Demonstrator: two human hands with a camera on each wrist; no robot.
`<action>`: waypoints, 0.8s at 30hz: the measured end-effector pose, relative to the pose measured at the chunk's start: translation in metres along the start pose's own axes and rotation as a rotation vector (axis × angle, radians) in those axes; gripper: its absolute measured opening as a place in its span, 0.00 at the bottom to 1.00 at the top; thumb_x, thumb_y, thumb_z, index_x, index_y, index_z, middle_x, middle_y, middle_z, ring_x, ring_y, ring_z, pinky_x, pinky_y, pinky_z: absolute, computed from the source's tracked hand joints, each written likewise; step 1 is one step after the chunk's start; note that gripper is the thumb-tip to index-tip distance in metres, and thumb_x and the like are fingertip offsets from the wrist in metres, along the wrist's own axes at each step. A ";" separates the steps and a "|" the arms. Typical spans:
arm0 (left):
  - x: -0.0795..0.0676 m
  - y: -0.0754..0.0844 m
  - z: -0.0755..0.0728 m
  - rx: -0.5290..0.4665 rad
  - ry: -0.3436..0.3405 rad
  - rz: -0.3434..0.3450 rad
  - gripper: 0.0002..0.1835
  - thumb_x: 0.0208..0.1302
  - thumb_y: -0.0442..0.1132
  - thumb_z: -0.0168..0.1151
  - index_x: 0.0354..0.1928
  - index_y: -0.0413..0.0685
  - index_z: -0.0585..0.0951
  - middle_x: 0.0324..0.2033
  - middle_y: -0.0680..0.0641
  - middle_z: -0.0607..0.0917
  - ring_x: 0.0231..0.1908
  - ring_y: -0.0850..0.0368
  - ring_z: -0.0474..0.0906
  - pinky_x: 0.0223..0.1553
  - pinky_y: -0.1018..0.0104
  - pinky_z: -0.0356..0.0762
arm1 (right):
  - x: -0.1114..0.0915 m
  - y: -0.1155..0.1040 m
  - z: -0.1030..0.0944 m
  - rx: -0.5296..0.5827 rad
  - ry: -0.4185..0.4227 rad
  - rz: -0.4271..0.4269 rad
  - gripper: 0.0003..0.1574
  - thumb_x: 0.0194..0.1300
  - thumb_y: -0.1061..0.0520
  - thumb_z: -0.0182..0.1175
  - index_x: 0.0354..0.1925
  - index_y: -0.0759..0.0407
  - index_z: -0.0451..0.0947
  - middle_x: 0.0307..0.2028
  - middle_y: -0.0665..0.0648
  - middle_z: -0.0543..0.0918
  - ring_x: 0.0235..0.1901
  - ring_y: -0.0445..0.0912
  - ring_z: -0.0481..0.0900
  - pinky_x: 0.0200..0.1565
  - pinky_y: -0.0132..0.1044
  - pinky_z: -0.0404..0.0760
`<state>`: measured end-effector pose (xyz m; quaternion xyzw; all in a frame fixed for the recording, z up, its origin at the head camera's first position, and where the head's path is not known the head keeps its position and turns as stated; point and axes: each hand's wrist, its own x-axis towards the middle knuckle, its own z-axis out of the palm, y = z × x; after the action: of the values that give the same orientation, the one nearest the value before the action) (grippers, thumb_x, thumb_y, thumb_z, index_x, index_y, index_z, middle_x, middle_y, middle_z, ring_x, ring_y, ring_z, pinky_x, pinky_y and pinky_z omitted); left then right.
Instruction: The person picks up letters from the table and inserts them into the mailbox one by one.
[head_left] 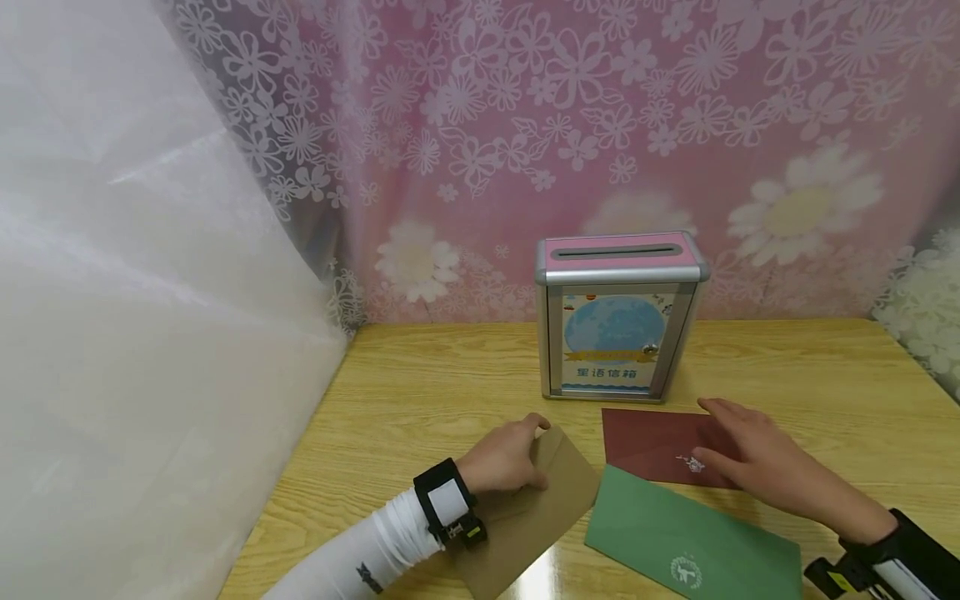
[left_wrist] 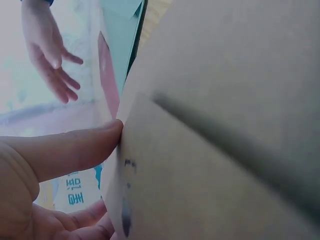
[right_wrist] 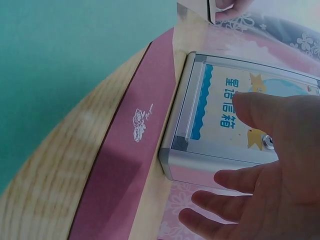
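Note:
My left hand (head_left: 504, 457) pinches a brown kraft envelope (head_left: 558, 492) by its edge, thumb on one side and fingers on the other. In the left wrist view the envelope (left_wrist: 225, 60) fills much of the frame, a flap edge crossing it. Over the right end of a dark red envelope (head_left: 645, 442) hovers my right hand (head_left: 772, 462), fingers spread and holding nothing. A white rose print shows on the red envelope (right_wrist: 138, 125) in the right wrist view. Nearest me lies a green envelope (head_left: 697, 533) with a round white emblem.
A letter box (head_left: 615, 333) with a pink slotted top and a keyed front panel stands behind the envelopes on the wooden table (head_left: 420, 375). A pink floral curtain (head_left: 480, 167) hangs at the back, and white sheeting (head_left: 150, 292) drapes down the left side.

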<state>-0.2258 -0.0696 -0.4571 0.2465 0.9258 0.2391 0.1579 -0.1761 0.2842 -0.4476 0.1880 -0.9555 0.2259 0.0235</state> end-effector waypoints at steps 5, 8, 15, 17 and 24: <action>-0.002 -0.004 -0.007 0.026 0.041 0.008 0.38 0.45 0.41 0.75 0.61 0.49 0.69 0.41 0.48 0.80 0.30 0.61 0.73 0.28 0.68 0.74 | -0.001 0.000 0.001 0.014 -0.028 0.014 0.48 0.64 0.41 0.59 0.66 0.72 0.58 0.60 0.78 0.64 0.57 0.71 0.59 0.49 0.72 0.62; -0.002 -0.006 -0.011 0.035 0.062 0.018 0.36 0.48 0.38 0.73 0.61 0.47 0.70 0.42 0.47 0.80 0.31 0.60 0.73 0.29 0.67 0.75 | -0.002 0.000 0.001 0.021 -0.038 0.020 0.48 0.64 0.40 0.59 0.67 0.72 0.58 0.61 0.78 0.63 0.58 0.70 0.58 0.50 0.71 0.61; -0.001 -0.009 -0.024 0.023 0.097 0.061 0.26 0.56 0.31 0.63 0.58 0.47 0.72 0.40 0.47 0.81 0.30 0.59 0.72 0.29 0.66 0.74 | -0.002 -0.003 0.001 0.038 -0.019 0.004 0.47 0.65 0.41 0.59 0.67 0.72 0.58 0.61 0.77 0.63 0.58 0.70 0.58 0.51 0.70 0.61; -0.003 -0.008 -0.029 0.020 0.119 0.083 0.21 0.57 0.31 0.62 0.55 0.47 0.73 0.39 0.47 0.81 0.29 0.59 0.72 0.29 0.66 0.73 | -0.002 -0.004 0.001 0.042 -0.017 0.000 0.47 0.65 0.42 0.59 0.67 0.72 0.58 0.61 0.78 0.63 0.58 0.70 0.58 0.51 0.70 0.60; -0.011 0.000 -0.047 0.001 0.174 0.141 0.13 0.60 0.34 0.62 0.46 0.49 0.74 0.33 0.50 0.76 0.25 0.59 0.68 0.25 0.68 0.67 | -0.002 -0.008 -0.003 0.060 -0.041 0.025 0.48 0.65 0.40 0.58 0.68 0.71 0.56 0.63 0.77 0.60 0.59 0.71 0.55 0.50 0.72 0.60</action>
<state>-0.2359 -0.0925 -0.4160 0.2895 0.9165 0.2695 0.0592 -0.1712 0.2799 -0.4419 0.1812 -0.9509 0.2508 -0.0045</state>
